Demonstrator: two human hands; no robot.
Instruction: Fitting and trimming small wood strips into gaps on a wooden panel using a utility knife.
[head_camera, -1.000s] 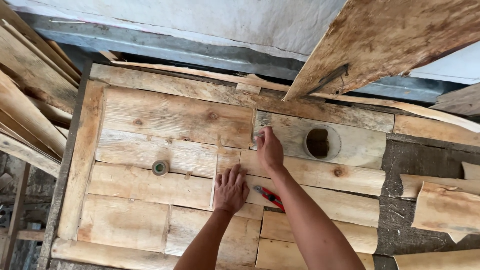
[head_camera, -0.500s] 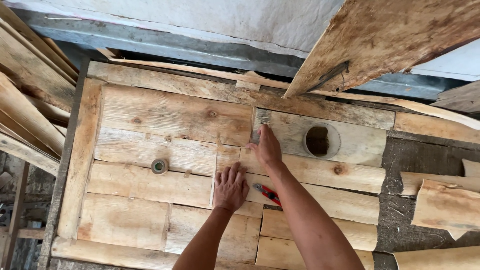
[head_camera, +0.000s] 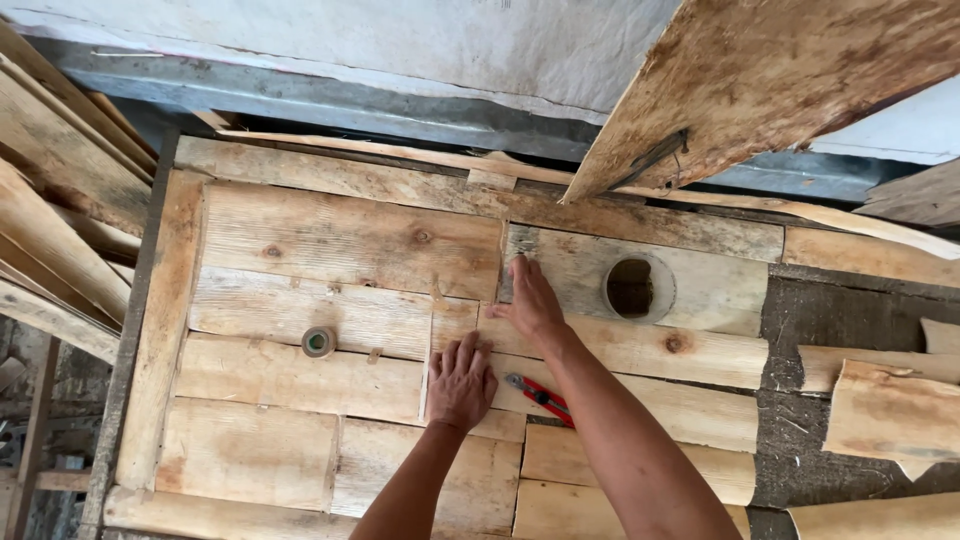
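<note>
Fitting step: the left hand lies flat and open on a pale slat at frame centre, while the right hand, open-fingered, presses the adjoining holed board above. Judged next need: aligning the seam; red-handled pliers lie untouched below.

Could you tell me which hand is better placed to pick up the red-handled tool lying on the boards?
Probably the left hand: it lies flat just beside the red-handled tool, while the right hand rests farther up at the board with the round hole.
</note>
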